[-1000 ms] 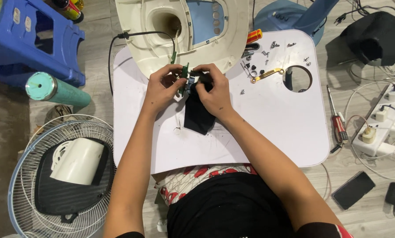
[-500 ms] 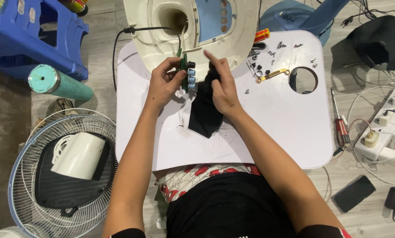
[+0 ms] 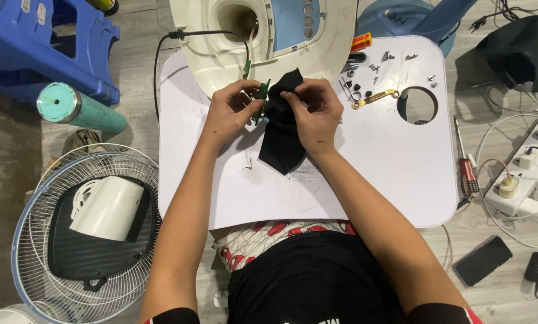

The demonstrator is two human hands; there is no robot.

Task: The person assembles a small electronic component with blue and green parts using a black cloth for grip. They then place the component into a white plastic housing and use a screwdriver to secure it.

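My left hand (image 3: 230, 111) grips a small green circuit board (image 3: 260, 102) above the white table (image 3: 389, 162). My right hand (image 3: 317, 111) pinches a black cloth (image 3: 281, 141) and presses its upper part against the board. The cloth hangs down onto the table. Just beyond the hands lies a cream fan base housing (image 3: 221, 51) with a light blue panel (image 3: 290, 21). A black cable (image 3: 161, 54) runs from the housing off the table's left side.
Loose screws (image 3: 377, 69), a brass bracket (image 3: 376, 97) and a round hole (image 3: 418, 105) are on the table's right. On the floor: a screwdriver (image 3: 467, 165), power strip (image 3: 515, 186), phone (image 3: 482, 260), fan grille (image 3: 35, 240), teal cylinder (image 3: 80, 108), blue stool (image 3: 41, 45).
My right hand has pulled the black cloth up over the green board, covering more of it. The left hand keeps its grip.
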